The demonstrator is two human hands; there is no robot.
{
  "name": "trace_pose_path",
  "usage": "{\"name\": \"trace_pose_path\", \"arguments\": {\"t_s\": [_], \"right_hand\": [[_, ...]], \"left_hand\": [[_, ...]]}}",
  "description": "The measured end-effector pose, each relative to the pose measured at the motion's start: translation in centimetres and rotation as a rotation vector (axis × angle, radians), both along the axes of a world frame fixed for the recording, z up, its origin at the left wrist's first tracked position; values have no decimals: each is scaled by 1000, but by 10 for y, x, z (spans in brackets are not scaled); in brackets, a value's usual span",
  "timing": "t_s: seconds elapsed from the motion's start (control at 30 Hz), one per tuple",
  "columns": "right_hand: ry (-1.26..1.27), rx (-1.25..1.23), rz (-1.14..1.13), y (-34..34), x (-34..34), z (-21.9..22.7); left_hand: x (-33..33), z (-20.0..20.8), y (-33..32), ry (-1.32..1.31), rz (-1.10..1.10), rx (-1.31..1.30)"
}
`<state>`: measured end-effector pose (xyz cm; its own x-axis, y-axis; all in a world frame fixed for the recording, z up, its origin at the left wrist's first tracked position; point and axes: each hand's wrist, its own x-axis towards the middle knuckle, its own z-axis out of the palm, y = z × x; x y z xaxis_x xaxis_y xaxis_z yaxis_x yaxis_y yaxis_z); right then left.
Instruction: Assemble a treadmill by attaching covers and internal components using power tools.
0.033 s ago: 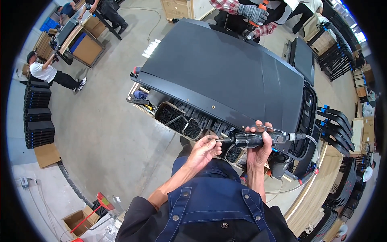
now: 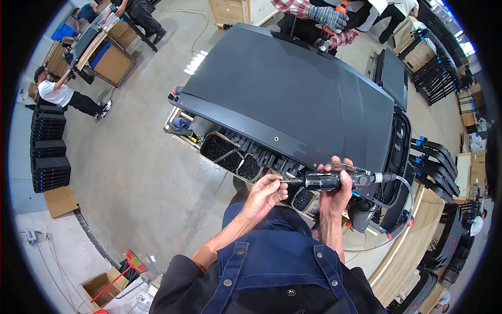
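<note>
In my right hand (image 2: 334, 196) lies a black pneumatic screwdriver (image 2: 321, 181), held level with its nose pointing left. An air hose (image 2: 411, 196) leaves its right end and loops down. The fingertips of my left hand (image 2: 264, 196) are pinched at the thin metal driver bit (image 2: 284, 181) sticking out of the nose. Whether a screw sits on the bit's end is hidden by the fingers. Just beyond both hands is a large dark grey panel (image 2: 287, 89), lying flat, with small holes along its near edge.
Bins of black screws (image 2: 222, 149) stand under the panel's near edge. Across the panel, a co-worker's gloved hand (image 2: 328, 20) holds an orange power driver (image 2: 340, 8). Black curved frames (image 2: 436, 162) and a wooden bench (image 2: 413, 246) are at right. Stacked black parts (image 2: 51, 172) stand far left.
</note>
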<state>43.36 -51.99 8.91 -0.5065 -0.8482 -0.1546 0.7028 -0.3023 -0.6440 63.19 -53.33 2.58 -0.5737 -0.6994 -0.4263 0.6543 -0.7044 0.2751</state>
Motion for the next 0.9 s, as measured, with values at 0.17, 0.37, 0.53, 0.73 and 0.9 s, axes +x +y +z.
{"name": "trace_pose_path", "arguments": {"t_s": [0.17,0.37,0.53,0.73,0.9], "right_hand": [[75,125,-119,-15,12,-3],[351,57,-83,-55,23,9],[769,7,-13,-101,42,10],[970,5,270,-144,63,10],[913,-51,550,-162,58,8]], "left_hand": [[-17,-1,-12,-225,165,-120],[-22,-25,-58,32,33,139],[-41,-43,-95,279,5,337],[-26,-38,-104,-127,-149,289],[33,-40,-132,-758,261,-74]]}}
